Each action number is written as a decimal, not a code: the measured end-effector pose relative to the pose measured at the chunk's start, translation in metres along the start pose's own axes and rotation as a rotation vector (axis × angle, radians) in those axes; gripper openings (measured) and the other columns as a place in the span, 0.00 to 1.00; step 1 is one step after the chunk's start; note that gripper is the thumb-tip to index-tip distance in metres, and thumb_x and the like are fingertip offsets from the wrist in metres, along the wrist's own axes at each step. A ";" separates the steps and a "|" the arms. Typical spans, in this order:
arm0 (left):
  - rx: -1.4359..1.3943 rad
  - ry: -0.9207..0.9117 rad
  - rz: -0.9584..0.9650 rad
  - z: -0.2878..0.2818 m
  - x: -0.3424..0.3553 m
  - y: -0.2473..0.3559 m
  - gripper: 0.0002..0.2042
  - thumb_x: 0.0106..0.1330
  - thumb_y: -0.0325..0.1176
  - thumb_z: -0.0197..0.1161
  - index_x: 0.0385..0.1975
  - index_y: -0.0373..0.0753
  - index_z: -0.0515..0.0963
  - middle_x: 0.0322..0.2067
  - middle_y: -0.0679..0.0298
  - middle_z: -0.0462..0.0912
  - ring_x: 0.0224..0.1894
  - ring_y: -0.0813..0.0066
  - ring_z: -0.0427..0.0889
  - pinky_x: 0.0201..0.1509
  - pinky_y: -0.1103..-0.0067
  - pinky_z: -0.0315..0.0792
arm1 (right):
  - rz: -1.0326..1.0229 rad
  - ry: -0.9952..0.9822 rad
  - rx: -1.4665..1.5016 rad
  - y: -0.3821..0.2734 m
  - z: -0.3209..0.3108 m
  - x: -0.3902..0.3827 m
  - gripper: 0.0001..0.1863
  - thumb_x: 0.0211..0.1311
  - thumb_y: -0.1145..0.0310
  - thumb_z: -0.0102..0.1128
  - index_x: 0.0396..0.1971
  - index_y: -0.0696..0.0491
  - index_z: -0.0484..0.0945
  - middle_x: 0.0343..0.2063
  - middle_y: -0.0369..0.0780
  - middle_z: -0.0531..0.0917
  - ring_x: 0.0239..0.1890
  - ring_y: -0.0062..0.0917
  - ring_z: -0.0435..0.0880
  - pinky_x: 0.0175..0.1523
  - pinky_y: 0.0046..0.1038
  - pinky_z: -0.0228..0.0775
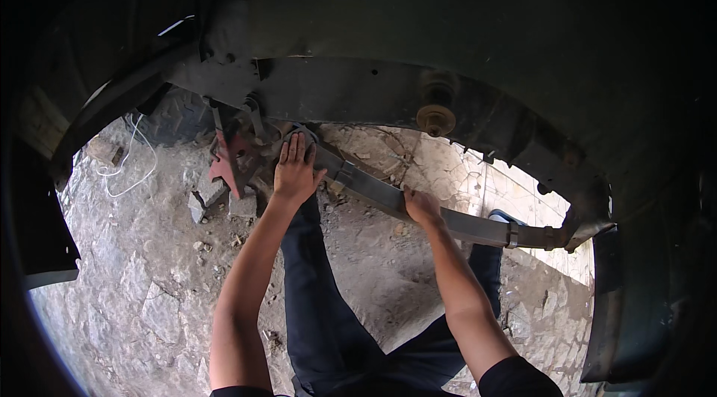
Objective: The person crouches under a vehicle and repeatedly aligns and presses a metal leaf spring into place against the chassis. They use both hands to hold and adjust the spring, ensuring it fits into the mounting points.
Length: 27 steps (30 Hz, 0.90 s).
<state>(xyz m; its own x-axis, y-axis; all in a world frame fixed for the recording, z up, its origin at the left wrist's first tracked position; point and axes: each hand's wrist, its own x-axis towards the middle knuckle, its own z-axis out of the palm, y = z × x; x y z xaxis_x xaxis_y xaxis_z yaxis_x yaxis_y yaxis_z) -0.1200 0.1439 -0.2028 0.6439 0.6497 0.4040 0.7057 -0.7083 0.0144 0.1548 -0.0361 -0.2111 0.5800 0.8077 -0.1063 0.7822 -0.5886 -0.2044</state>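
Note:
A long dark leaf spring point(388, 199) runs under a vehicle's frame rail point(351, 94), from a mount at the upper left down to a shackle at the right point(579, 229). My left hand point(295, 171) lies flat, fingers spread, on the spring's front end beside a reddish jack stand point(231, 162). My right hand point(422, 206) grips the middle of the spring from above. Metal clamps point(343, 175) band the leaves together. My dark-trousered legs stretch out below.
Rough stone ground point(142, 277) lies under the vehicle, with loose rocks point(216, 199) stacked by the stand and a white cord point(127, 165) at the left. A round bump stop point(435, 119) hangs from the frame. Dark bodywork point(642, 300) closes in at the right.

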 end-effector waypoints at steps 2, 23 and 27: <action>0.008 -0.010 -0.025 0.002 0.009 0.002 0.33 0.68 0.56 0.51 0.64 0.36 0.66 0.69 0.45 0.55 0.74 0.53 0.49 0.75 0.62 0.43 | -0.001 -0.001 -0.024 0.001 0.001 0.001 0.35 0.72 0.46 0.29 0.37 0.57 0.83 0.39 0.52 0.84 0.45 0.47 0.81 0.55 0.44 0.69; -0.048 0.002 0.006 0.005 0.021 -0.005 0.32 0.62 0.54 0.59 0.61 0.37 0.71 0.67 0.45 0.59 0.72 0.53 0.54 0.74 0.63 0.50 | -0.014 -0.032 -0.017 0.005 -0.003 0.008 0.34 0.72 0.46 0.28 0.41 0.57 0.82 0.42 0.50 0.83 0.47 0.47 0.81 0.56 0.44 0.69; -0.014 -0.051 0.078 -0.008 -0.007 -0.008 0.33 0.63 0.54 0.59 0.62 0.36 0.69 0.68 0.46 0.58 0.73 0.54 0.53 0.74 0.63 0.48 | -0.058 -0.020 0.007 0.006 0.005 -0.001 0.34 0.72 0.46 0.29 0.39 0.58 0.82 0.42 0.51 0.84 0.47 0.46 0.81 0.55 0.45 0.69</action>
<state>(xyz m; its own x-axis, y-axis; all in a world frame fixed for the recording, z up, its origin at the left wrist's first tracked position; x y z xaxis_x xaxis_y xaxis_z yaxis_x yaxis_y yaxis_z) -0.1329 0.1431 -0.1981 0.7115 0.6052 0.3571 0.6486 -0.7612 -0.0023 0.1580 -0.0404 -0.2176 0.5293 0.8408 -0.1131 0.8125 -0.5408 -0.2177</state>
